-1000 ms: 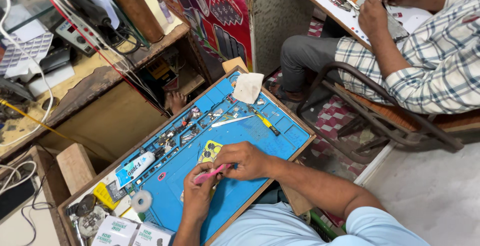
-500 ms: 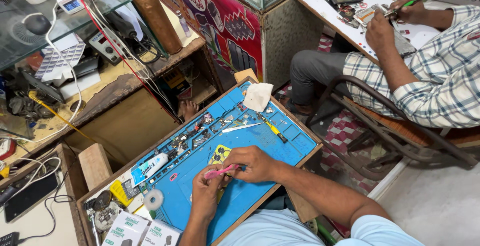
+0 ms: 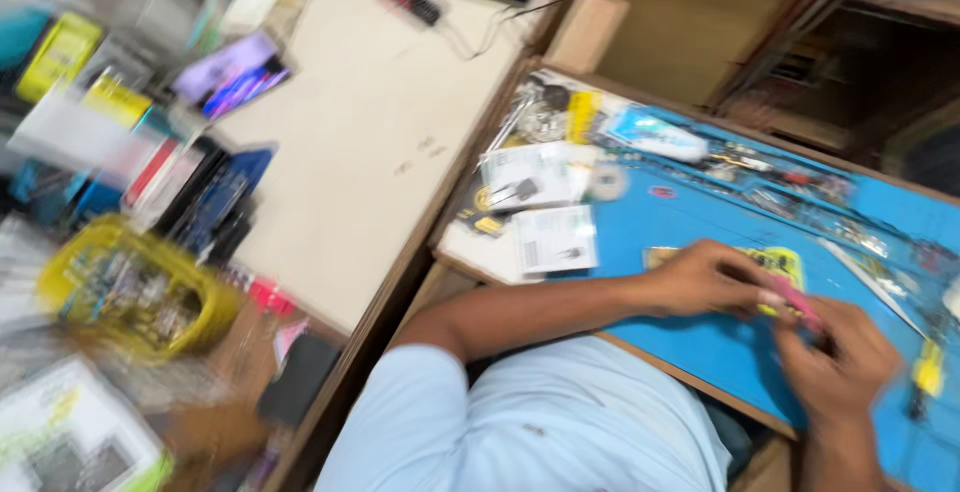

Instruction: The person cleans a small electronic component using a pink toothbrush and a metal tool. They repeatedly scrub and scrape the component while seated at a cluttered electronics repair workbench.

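The picture is motion-blurred. My left hand [image 3: 705, 277] reaches across a blue work mat [image 3: 690, 222], its fingers closed on a thin pink tool [image 3: 800, 304]. My right hand [image 3: 838, 357] comes up from the bottom edge. Its curled fingers meet the other end of the pink tool, but the blur hides whether they grip it. Just beyond both hands, a small yellow-green part [image 3: 782, 260] lies on the mat.
Small white boxes [image 3: 555, 242], a tape roll [image 3: 606, 182] and several blurred tools line the mat's far side. A yellow-handled screwdriver [image 3: 925, 372] lies at the right. Left is a white counter [image 3: 370, 132] with a lit phone [image 3: 235, 77] and yellow basket [image 3: 130, 292]. A wooden block [image 3: 590, 27] stands behind.
The view has swung sharply left and turned, so the counter and yellow basket now show. The seated person at the other table has left the frame. Both hands stay together on the mat.
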